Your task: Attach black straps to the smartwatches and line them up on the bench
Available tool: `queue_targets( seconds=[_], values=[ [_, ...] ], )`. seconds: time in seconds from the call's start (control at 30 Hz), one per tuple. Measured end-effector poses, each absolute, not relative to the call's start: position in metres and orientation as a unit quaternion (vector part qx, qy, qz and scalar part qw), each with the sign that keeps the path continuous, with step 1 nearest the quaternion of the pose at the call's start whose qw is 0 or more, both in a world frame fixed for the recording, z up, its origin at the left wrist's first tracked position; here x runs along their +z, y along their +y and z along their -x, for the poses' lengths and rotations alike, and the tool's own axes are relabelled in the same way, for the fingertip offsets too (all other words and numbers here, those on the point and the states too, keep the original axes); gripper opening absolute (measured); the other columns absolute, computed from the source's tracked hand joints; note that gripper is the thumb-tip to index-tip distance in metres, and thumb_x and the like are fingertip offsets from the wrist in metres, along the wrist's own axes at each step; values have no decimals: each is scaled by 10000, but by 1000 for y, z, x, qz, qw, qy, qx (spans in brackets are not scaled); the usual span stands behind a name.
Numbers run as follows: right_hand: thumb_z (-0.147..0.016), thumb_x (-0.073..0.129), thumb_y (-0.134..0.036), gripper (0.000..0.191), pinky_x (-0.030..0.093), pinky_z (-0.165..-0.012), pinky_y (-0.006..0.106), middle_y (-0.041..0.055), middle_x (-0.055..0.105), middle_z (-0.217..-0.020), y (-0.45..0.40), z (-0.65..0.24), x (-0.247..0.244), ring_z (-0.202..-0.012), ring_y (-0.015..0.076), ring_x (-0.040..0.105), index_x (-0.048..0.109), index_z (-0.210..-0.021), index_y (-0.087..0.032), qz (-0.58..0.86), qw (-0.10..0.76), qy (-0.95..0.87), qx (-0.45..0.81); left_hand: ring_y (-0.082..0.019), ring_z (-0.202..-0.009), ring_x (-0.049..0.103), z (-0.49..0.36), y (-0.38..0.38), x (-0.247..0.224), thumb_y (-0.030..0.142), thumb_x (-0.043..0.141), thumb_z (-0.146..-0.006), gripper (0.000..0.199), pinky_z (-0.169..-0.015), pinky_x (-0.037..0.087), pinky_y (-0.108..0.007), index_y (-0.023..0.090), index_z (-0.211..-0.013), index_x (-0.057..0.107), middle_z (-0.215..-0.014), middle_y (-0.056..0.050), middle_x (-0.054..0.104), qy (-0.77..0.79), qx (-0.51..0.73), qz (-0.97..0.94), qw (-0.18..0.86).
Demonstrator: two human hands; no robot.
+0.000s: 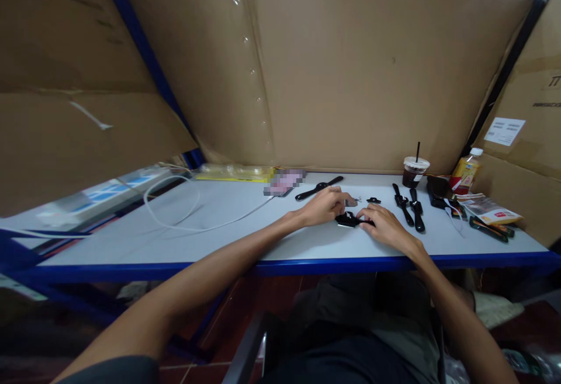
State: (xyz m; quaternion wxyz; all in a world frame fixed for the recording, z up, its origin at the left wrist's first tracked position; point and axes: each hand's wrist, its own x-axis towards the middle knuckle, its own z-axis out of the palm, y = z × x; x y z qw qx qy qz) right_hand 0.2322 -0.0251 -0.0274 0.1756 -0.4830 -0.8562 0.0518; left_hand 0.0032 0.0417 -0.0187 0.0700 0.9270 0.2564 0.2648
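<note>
A black spokeshave (347, 219) with a bright metal edge lies on the table between my hands. My right hand (382, 223) is closed around its right handle. Close over its left end, my left hand (325, 205) has its fingers bent together; what they pinch is hidden. A small grey metal piece (352, 201) shows at the left fingertips, and I cannot tell whether they touch it. Just beyond my right hand lies a small black part (373, 200). Another black spokeshave (319, 187) rests behind my left hand, and two more spokeshaves (403, 204) lie to the right.
At the back right stand a lidded cup (415, 172) with a straw and a bottle (467, 170). Packets (493, 208) and a black case (438, 191) lie nearby. A phone (284, 183) trails a white cable (228, 221) leftward. Cardboard (342, 68) walls the table's back.
</note>
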Motion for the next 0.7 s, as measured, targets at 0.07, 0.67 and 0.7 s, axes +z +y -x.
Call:
queue_targets(
  seconds=[0.07, 0.67, 0.7],
  values=[
    [-925, 632, -145, 190, 430, -872, 326, 71, 668, -1023, -25, -232, -27, -1019, 221, 596, 703, -1091, -205, 483, 176, -856, 52, -195, -882, 634, -1, 45, -19, -10, 433, -746, 493, -835, 498, -353, 188, -1091, 722, -816, -27, 744, 274, 281, -918, 64],
    [-919, 648, -146, 184, 430, -863, 322, 63, 670, -1013, -24, -232, -29, -1000, 215, 601, 702, -1083, -211, 481, 182, -856, 51, -181, -793, 625, -4, 37, -21, 60, 487, -800, 476, -775, 501, -323, 195, -1191, 725, -824, -47, 698, 301, 258, -917, 39],
    [-919, 646, -145, 183, 429, -860, 320, 63, 670, -1014, -24, -232, -29, -999, 214, 600, 703, -1079, -213, 481, 183, -856, 50, -184, -805, 630, -4, 37, -21, 63, 489, -803, 476, -777, 501, -324, 195, -1195, 724, -832, -50, 704, 298, 257, -918, 42]
  ],
)
